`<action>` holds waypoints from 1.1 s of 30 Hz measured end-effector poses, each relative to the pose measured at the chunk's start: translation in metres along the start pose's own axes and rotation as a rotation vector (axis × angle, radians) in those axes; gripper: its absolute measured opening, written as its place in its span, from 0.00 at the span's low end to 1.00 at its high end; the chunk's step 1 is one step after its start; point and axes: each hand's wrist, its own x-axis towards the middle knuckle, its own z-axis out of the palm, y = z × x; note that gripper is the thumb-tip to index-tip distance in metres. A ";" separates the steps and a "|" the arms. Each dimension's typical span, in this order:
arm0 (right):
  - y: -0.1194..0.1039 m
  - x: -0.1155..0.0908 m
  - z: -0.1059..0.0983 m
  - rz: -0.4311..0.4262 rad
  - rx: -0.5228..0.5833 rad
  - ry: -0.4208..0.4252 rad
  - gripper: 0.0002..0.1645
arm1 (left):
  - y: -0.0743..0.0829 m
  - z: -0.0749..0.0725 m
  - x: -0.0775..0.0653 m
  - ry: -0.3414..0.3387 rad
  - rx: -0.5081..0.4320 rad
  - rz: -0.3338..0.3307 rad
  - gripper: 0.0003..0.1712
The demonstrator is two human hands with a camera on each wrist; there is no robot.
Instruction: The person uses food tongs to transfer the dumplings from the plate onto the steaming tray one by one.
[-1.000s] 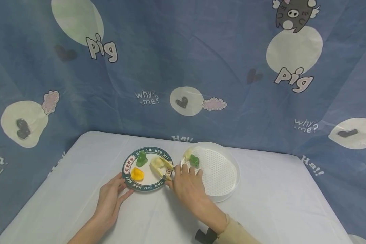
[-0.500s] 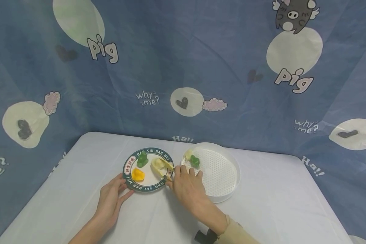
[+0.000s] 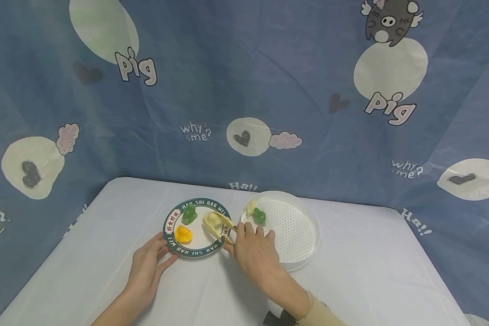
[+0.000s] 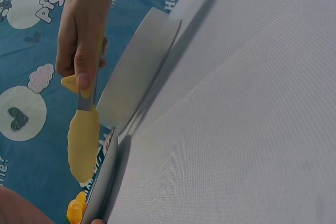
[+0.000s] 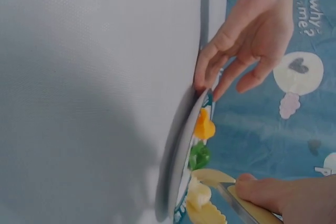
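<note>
the pale yellow lump [image 5: 199, 195] looks soft and rounded, like a plump bit of filling, and lies on the plate [image 3: 203, 202], at its right side. the tongs [image 4: 84, 145], yellow with scalloped edges and grey metal arms, spread around it (whether both tips press it, i can't tell). the right hand [image 3: 256, 251] grips them; the left hand [image 3: 144, 269] has thumb and fingers apart, touching the plate's rim, dark green with white lettering. a glossy green piece [image 3: 189, 213] and a bright orange-yellow piece [image 3: 183, 234] share the plate, which lies towards the far edge of the table [image 3: 371, 262], nearer its far left corner. just right stands a white perforated tray [image 3: 293, 231], carrying another green piece [image 3: 259, 216] and a pale piece [image 3: 251, 207] by its left wall. blue pig-print cloth [image 3: 167, 99] hangs behind.
</note>
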 end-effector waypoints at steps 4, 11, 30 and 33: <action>0.003 -0.003 -0.005 -0.009 -0.008 0.009 0.31 | 0.000 0.000 0.000 -0.001 0.002 0.001 0.40; 0.013 -0.008 -0.012 0.015 0.023 -0.007 0.29 | 0.000 -0.001 0.000 -0.005 0.008 -0.002 0.40; 0.052 -0.018 -0.025 0.088 0.067 0.016 0.29 | 0.001 0.000 0.000 -0.003 0.005 -0.008 0.40; 0.061 -0.020 -0.025 0.112 0.081 0.012 0.28 | 0.000 0.000 0.001 -0.008 0.004 -0.004 0.40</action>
